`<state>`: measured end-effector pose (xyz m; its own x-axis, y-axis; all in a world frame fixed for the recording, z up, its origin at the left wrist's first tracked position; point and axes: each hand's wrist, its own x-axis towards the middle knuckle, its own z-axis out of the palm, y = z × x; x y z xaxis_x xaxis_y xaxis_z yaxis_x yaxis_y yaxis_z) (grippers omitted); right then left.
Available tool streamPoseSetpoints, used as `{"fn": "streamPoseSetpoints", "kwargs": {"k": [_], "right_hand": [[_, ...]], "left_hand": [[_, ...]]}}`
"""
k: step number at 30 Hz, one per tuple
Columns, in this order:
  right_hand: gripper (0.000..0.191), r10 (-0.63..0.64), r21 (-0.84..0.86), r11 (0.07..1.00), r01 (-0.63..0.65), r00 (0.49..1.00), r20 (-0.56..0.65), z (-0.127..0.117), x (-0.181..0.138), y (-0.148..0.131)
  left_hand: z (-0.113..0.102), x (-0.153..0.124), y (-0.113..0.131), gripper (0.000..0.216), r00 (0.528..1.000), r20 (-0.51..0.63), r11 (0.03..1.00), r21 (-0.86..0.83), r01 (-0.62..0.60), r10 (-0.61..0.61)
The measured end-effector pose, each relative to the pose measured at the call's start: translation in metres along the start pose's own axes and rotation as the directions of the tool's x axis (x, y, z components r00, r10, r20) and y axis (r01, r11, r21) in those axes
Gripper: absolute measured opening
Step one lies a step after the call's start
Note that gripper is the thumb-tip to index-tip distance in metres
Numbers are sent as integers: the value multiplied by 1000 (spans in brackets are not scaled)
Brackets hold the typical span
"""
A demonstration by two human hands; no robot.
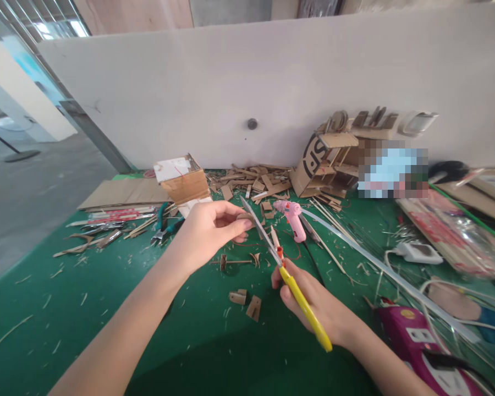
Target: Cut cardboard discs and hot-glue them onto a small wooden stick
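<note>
My left hand (pixel 208 228) is closed in a pinch on a small piece of cardboard (pixel 245 216), mostly hidden by the fingers. In my right hand (pixel 319 300) is a pair of scissors (pixel 305 309) with yellow handles. The blades point up and away, beside the left fingertips and the cardboard; whether they touch it I cannot tell. Below the hands, two small cut cardboard pieces (pixel 254 308) lie on the green table (pixel 107 341). A thin stick with a small cardboard wheel (pixel 223 262) lies just behind them.
A pink glue gun (pixel 296 220) stands behind the scissors. Cardboard scraps (pixel 251 179) are heaped at the back, between an open cardboard box (pixel 185 186) and a cardboard shelf (pixel 324 165). Pliers (pixel 160 225) lie left; a magenta device (pixel 421 341) sits front right.
</note>
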<state>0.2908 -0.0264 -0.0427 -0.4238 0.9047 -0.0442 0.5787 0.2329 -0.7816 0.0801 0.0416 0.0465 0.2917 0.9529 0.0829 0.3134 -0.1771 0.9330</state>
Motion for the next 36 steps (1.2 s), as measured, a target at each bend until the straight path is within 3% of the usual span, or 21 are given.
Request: {"fn": "streamPoseSetpoints", "kwargs": {"k": [10,18,26,32,36], "right_hand": [[36,-13,-48,999,13,1000,-1,3,2,4],[40,-16,-106,994,8,997,-78,17,7,15],[39,-68,41,996,76,983,-171,17,8,19],[42,-107,134,980,145,960,-259,20,9,24],[39,-105,127,983,132,974,-202,17,5,20]], "left_hand": [[-2,0,-3,16,1000,-11,999,37,-1,1],[1,0,-1,16,1000,-10,1000,29,9,-9],[1,4,-7,16,995,-101,989,-148,12,-28],[3,8,-17,17,997,-66,952,-305,24,-46],[6,7,-15,25,995,-97,972,-236,14,-38]]}}
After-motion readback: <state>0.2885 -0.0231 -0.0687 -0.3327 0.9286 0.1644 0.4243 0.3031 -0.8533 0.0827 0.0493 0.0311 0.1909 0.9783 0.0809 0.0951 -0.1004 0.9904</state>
